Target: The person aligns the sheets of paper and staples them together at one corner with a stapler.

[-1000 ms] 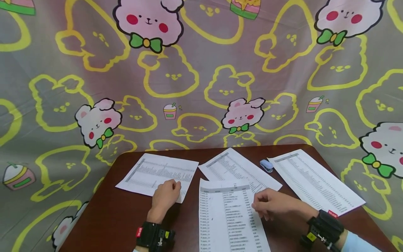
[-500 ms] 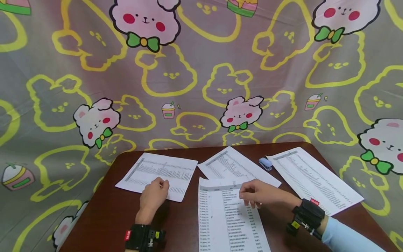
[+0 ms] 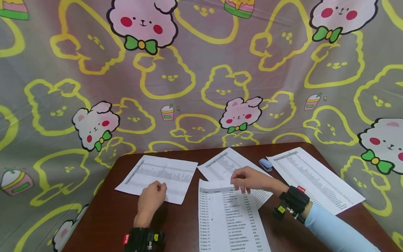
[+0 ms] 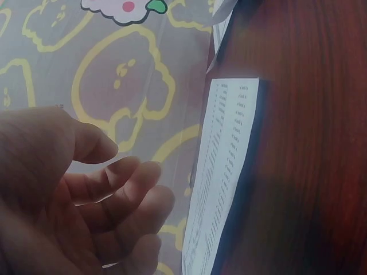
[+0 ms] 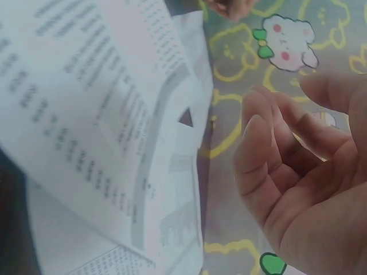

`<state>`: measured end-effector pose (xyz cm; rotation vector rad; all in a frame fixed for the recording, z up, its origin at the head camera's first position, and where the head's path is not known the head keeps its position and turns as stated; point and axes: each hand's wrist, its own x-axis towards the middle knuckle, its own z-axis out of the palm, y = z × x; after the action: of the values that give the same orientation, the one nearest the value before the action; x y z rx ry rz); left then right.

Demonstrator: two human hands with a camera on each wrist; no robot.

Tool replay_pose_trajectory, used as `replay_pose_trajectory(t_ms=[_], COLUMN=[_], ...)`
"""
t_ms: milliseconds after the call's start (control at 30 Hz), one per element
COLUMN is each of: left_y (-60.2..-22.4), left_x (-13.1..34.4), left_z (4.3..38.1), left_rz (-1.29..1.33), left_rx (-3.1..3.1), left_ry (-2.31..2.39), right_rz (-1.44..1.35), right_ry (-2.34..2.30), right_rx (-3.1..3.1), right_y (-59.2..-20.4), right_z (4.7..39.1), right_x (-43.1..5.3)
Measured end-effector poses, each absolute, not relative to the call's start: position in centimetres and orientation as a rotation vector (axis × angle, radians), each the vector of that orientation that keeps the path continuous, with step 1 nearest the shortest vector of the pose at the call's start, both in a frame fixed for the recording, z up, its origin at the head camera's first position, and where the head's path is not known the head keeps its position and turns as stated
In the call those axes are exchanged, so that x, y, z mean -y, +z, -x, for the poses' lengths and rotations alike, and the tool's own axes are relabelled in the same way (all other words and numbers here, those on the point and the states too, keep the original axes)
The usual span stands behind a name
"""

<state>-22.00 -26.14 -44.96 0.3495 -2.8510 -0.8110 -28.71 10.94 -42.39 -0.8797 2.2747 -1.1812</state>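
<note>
My left hand [image 3: 152, 197] is over the near edge of the left printed sheet [image 3: 151, 175], fingers loosely bent and holding nothing. The left wrist view shows a gap between its thumb and fingers [image 4: 152, 177]. My right hand [image 3: 250, 179] hovers at the top right corner of the front printed sheet [image 3: 217, 213], thumb apart from loosely curled fingers. Nothing is between them in the right wrist view, where that sheet [image 5: 86, 114] lies beside the hand. Whether the hand touches the paper I cannot tell. The front sheet overlaps a middle printed sheet [image 3: 217, 164].
A small light-blue stapler [image 3: 266, 164] lies between the middle sheet and a right-hand printed sheet [image 3: 315, 178]. All rest on a dark brown table [image 3: 104, 217]. A patterned cloth [image 3: 189, 80] hangs behind the table's far edge.
My right hand has moved left and farther away, from the front sheet's right edge to its top right corner. My left hand has shifted left and slightly nearer me.
</note>
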Motion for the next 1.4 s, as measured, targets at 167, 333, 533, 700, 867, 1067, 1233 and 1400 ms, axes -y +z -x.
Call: replay_pose_trajectory(t_ms=[167,333,533,700,867,1067,1233,1400], left_y=[-44.9,-44.7,-44.3,-44.2,-44.3,-44.4,-44.2,-44.1], left_x=[26.8,27.1,27.4,27.4,27.3,27.5,27.9,28.0], left_z=[21.7,21.5,21.3,21.0,20.9,21.0,21.2,21.1], left_rz=[-0.361,-0.375,-0.379,-0.396,-0.392,-0.387,-0.398,-0.402], left_rx=[2.847,2.848,2.832,2.839,2.838,2.841,2.846,2.859], left_ry=[-0.824,-0.840,-0.851,-0.857,-0.871,-0.882,-0.845,-0.859], right_rz=[0.884,0.904,0.905,0.911,0.905,0.896,0.905,0.903], right_ry=[-1.205,-1.198,-1.199,-1.211,-1.202,-1.184,-1.176,-1.165], right_rx=[-2.249,-2.229,-2.233,-2.212,-2.229,-2.241,-2.230,-2.233], right_y=[-42.0,-42.0,-41.9,-41.6,-41.3,-41.3,-41.2,-41.4], right_z=[29.5,29.7,30.1,30.1,30.1,30.4,30.9,31.5], right_x=[-10.2,-9.7,-9.2,-8.6,-8.0,-7.5,-7.1,-6.9])
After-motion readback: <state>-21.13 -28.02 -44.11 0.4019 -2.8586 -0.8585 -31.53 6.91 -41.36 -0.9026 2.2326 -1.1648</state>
